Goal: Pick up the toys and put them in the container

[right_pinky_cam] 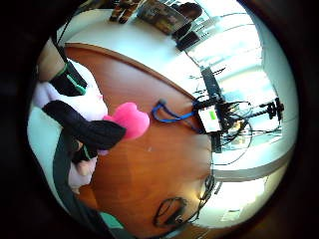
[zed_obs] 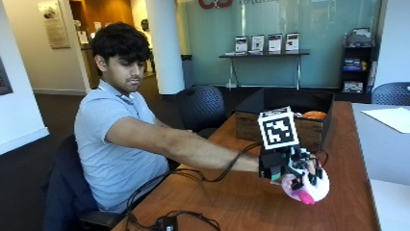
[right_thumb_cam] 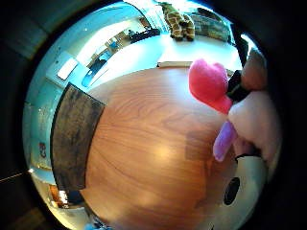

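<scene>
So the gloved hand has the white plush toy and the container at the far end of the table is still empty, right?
Not quite. The right hand does hold the white plush toy, but the container is not empty: the outside view shows an orange toy already inside it.

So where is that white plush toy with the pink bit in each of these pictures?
Outside view: the plush toy is gripped by the gloved right hand just above the wooden table.
Little finger side palm view: the toy sits beside the gloved fingers, over the table.
Thumb side palm view: it lies against the hand, over the table.
Shared landmark: its pink part.
</scene>
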Tool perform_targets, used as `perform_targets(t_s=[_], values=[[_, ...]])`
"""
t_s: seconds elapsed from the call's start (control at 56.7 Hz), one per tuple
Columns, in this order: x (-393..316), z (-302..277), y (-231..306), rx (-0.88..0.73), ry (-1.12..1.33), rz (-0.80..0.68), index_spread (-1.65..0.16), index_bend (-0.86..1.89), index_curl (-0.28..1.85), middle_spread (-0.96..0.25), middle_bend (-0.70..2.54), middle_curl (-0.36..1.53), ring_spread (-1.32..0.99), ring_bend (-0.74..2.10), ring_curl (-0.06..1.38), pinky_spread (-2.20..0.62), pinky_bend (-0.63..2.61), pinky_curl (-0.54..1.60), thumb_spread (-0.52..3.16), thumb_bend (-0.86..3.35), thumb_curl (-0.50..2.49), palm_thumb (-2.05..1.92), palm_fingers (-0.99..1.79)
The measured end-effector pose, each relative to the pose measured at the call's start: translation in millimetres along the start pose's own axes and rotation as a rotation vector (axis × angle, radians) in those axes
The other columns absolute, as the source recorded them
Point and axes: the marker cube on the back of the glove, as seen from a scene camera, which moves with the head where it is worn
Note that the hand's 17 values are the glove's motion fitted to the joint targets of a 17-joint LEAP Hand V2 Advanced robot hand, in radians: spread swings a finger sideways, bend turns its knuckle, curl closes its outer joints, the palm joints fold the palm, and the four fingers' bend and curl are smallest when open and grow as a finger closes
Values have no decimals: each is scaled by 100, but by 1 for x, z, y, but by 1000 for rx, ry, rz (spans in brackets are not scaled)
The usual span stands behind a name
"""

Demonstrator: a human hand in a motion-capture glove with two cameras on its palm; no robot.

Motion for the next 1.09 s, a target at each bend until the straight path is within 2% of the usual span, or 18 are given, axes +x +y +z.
perform_targets(t_s=[0.352,0.617,0.723,0.987,1.04,1.093], values=[[-71,-143,-13,168,-208,-86,-29,19,50,-8,26,38,-14,81,50,-36,107,42,159,74,53,82,100],[-196,-241,-8,278,-235,-246,-29,18,52,-8,25,43,-15,81,52,-37,108,44,158,77,54,80,98],[-251,-269,3,316,-240,-383,-29,17,52,-8,25,45,-15,82,53,-37,109,44,158,78,54,79,98],[-373,-304,24,347,-255,-557,-29,18,53,-9,26,52,-16,83,55,-38,109,44,157,79,53,76,101],[-389,-302,26,303,-269,-550,-29,17,53,-9,27,53,-15,83,55,-38,109,44,157,79,53,75,101],[-395,-294,28,186,-277,-555,-29,16,52,-9,26,54,-15,83,56,-38,110,45,157,79,53,74,99]])
